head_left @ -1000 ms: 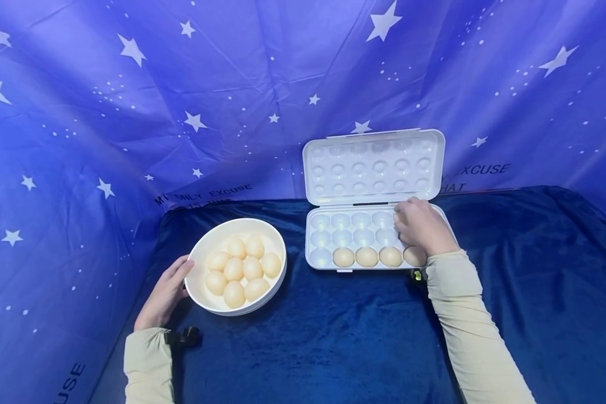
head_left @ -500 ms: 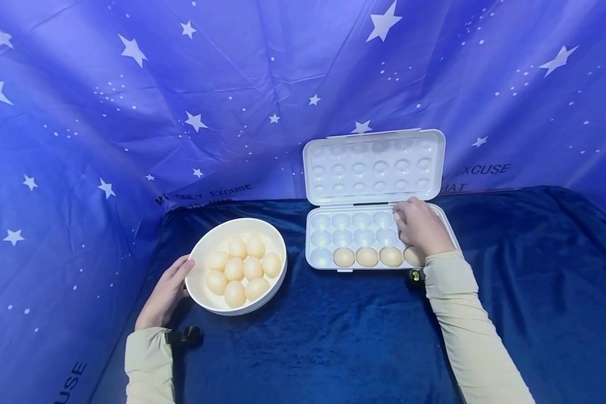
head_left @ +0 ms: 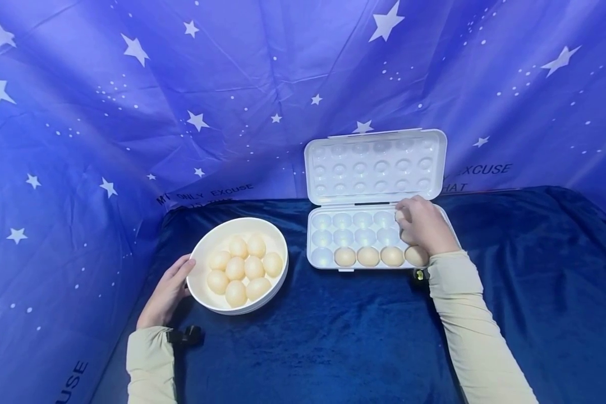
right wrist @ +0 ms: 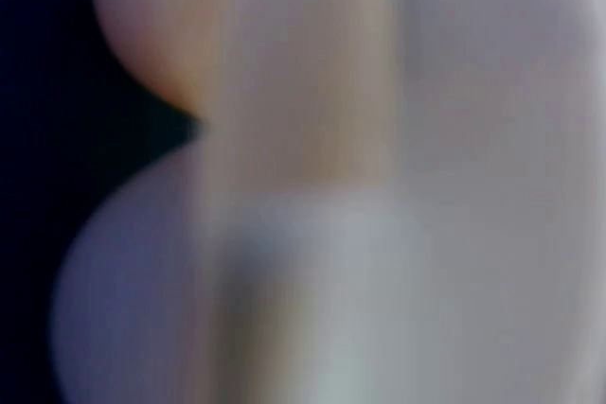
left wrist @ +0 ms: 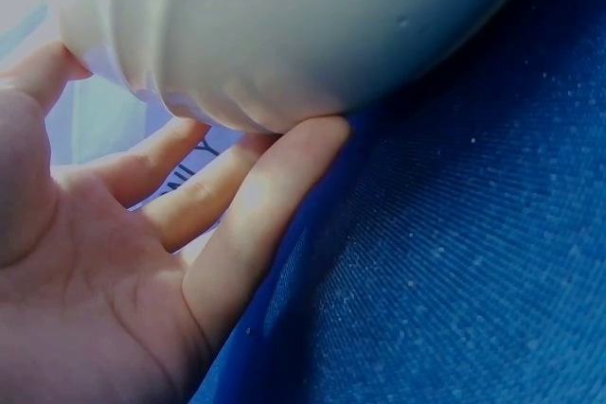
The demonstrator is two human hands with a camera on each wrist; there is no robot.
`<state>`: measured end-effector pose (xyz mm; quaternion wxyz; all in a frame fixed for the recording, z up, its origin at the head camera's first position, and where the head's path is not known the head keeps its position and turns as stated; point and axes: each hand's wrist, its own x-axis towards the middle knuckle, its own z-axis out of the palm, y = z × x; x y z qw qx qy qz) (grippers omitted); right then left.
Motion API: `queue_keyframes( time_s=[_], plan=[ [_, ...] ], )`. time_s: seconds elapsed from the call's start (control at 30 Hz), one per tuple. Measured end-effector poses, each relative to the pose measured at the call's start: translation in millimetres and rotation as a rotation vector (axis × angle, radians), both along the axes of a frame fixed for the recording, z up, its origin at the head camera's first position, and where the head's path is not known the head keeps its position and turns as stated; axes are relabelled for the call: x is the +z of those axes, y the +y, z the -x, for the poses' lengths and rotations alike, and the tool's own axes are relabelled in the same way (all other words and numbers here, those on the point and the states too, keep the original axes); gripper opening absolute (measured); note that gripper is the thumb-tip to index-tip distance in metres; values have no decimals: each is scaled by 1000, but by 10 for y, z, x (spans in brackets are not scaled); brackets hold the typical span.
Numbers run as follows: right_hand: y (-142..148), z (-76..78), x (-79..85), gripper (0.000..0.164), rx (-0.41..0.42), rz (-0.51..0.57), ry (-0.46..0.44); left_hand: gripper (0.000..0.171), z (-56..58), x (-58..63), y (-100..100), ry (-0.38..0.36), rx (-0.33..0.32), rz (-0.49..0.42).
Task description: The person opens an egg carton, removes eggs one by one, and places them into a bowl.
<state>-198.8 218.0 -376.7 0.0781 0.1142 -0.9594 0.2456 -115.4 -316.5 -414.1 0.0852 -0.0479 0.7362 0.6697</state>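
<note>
My left hand grips a white bowl of several pale brown eggs, its thumb over the rim. In the left wrist view its other fingers lie against the bowl's outer wall. To the right stands a white egg box with its lid raised. Several eggs fill part of its front row; the front left hollow is bare. Over the box's right part my right hand pinches an egg, mostly hidden by the curled fingers. The right wrist view is badly blurred.
A dark blue velvet cloth covers the table under the bowl and box. Behind hangs a blue-violet curtain with white stars. A small black device is strapped at the left wrist.
The right hand stays over the box's right part, with only slight shifts of its fingers and wrist. The left hand and bowl hold their place. The whole view has shifted very slightly.
</note>
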Motion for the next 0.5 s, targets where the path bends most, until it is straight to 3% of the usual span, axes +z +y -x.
queue_keyframes(
  time_s=[0.27, 0.5],
  plan=[
    [-94, -97, 318, 24, 11, 67, 141, 24, 15, 20, 10, 6, -10, -4],
    [-394, -170, 581, 25, 41, 110, 217, 24, 11, 12, 10, -11, 8, -14]
  ],
)
